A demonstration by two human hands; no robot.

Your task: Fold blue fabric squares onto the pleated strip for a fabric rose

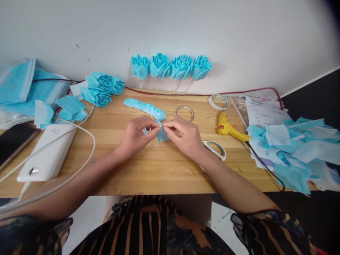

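Note:
Over the middle of the wooden table, my left hand (pixel 139 131) and my right hand (pixel 183 134) meet with fingertips nearly touching. Both are closed in a pinch on a small piece of light blue fabric (pixel 164 135), whose lower part hangs below the fingers. The pinched edge is mostly covered by my fingertips. Just beyond my hands lies a row of overlapping folded blue petals (pixel 145 107). A thin roll of tape (pixel 185 113) rests behind my right hand. White-handled scissors (pixel 216 150) lie partly under my right forearm.
Several blue fabric flowers (pixel 160 66) on stems lean against the wall; more flowers (pixel 102 88) lie left. A yellow glue gun (pixel 231 128), white tape roll (pixel 219 102) and blue scraps (pixel 297 141) are right. A white power bank (pixel 47 152) with a cable (pixel 90 152) is left.

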